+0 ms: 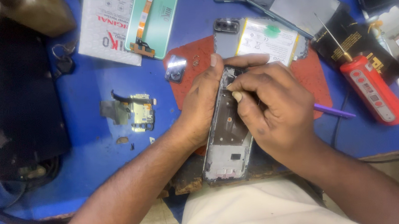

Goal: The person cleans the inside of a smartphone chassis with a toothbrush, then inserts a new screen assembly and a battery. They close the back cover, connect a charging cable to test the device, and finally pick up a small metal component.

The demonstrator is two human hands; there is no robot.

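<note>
One opened phone frame (pixel 228 146), a long grey metal rectangle, lies on the blue counter (pixel 95 85), its near end at the counter's edge. The left hand (pixel 203 103) curls around the frame's left side, gripping it. The right hand (pixel 271 109) pinches one purple-handled tool (pixel 334 112) over the frame's upper end. Beyond the frame lie one flat white battery (pixel 268 39) and one red rubbery mat (pixel 193 67); left of it, one small circuit board (pixel 139 112).

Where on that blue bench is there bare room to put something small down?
Bare blue shows between the circuit board and the left hand, and right of the right hand, between the purple tool and the bench edge. It is crowded up top, around the battery, the white box and the red tool.
</note>
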